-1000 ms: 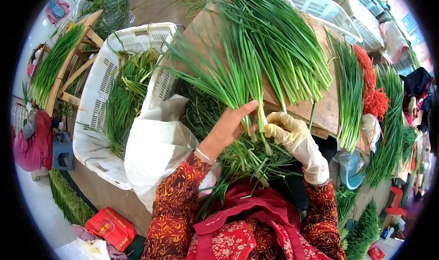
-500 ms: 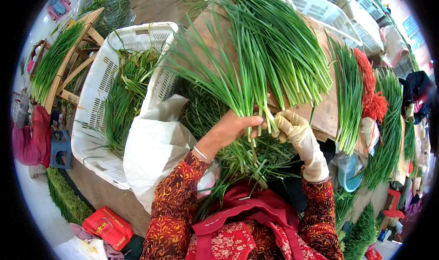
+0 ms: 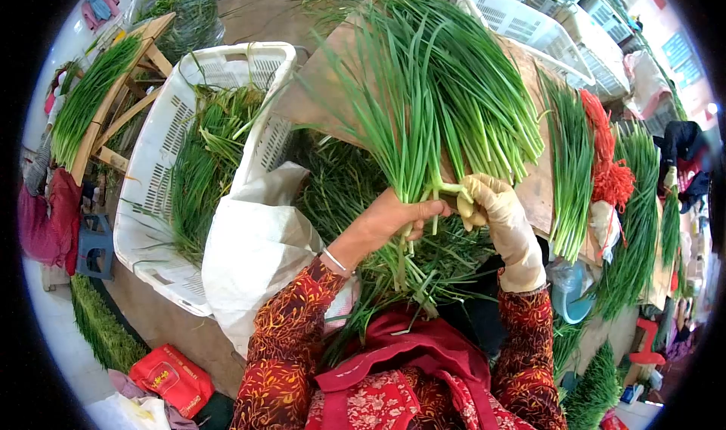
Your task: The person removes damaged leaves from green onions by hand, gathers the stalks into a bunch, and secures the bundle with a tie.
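My left hand (image 3: pixel 393 217), bare with a white bangle at the wrist, is closed around the lower ends of a bunch of garlic chives (image 3: pixel 404 146). Its leaves fan up and away over the board. My right hand (image 3: pixel 488 201), in a pale thin glove, pinches the pale base of a stalk that bends sideways out of the bunch. Just beyond my hands, a larger pile of garlic chives (image 3: pixel 480 90) lies on the wooden board (image 3: pixel 333 101), pale ends toward me. Loose leaves (image 3: pixel 412 267) hang below my hands, over my lap.
On the left stands a white crate (image 3: pixel 155 195) of greens, with a white sack (image 3: pixel 253 237) against it. Red ties (image 3: pixel 611 173) hang at the right beside more chives (image 3: pixel 569 165). A blue basin (image 3: pixel 571 290) sits below. Another person (image 3: pixel 684 158) is at the far right.
My right fingers have moved slightly right and up, and the stalk they pinch now bends out sideways from the bunch. The leaves in my left hand have swung more upright.
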`<action>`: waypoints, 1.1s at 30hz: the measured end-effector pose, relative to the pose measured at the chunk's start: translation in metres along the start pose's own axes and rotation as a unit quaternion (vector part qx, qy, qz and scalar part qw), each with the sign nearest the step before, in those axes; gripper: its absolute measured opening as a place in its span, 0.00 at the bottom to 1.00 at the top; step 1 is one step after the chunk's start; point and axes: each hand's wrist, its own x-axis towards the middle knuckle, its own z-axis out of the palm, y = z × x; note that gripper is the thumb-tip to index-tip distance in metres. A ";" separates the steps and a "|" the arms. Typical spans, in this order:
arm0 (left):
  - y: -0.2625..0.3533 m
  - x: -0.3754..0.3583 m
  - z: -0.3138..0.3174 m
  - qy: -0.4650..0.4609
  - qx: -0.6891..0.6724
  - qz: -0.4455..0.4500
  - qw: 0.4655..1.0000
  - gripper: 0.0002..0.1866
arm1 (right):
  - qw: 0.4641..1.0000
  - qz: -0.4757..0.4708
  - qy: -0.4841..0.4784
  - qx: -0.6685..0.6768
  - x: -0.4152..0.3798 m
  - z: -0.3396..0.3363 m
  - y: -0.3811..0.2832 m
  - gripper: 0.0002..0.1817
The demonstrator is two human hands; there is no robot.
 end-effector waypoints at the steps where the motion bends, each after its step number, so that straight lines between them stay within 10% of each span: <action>1: -0.003 0.000 -0.002 0.002 -0.020 -0.005 1.000 0.22 | 0.998 -0.026 -0.022 0.044 0.002 -0.002 -0.002 0.16; 7: -0.010 0.001 -0.014 0.045 -0.058 0.008 0.997 0.18 | 0.886 -0.252 -0.093 0.377 -0.030 -0.018 -0.058 0.07; 11: 0.009 -0.004 -0.017 0.073 -0.109 0.087 0.988 0.15 | 0.860 -0.335 -0.119 0.365 -0.088 -0.037 -0.066 0.05; 16: 0.054 -0.016 -0.035 0.235 0.019 0.364 0.901 0.15 | 0.979 -0.060 -0.162 0.107 -0.127 -0.031 0.017 0.18; 18: 0.074 -0.020 -0.033 0.338 0.011 0.412 0.846 0.15 | 0.911 0.192 -0.326 -0.165 -0.113 -0.027 0.037 0.22; 21: 0.084 -0.030 -0.055 0.235 -0.016 0.401 0.885 0.12 | 0.682 0.258 -0.296 -0.617 -0.097 0.012 0.071 0.20; 24: 0.057 -0.020 -0.048 0.169 -0.133 0.286 0.934 0.11 | 0.904 0.044 0.010 -0.424 -0.087 0.002 0.041 0.16; 28: -0.003 -0.009 -0.005 0.199 -0.110 0.095 0.969 0.09 | 0.782 -0.063 0.225 -0.578 -0.044 0.005 0.020 0.17; 33: -0.037 -0.002 0.015 0.181 -0.068 0.071 0.979 0.13 | 0.837 -0.063 0.144 -0.525 -0.033 0.020 0.035 0.14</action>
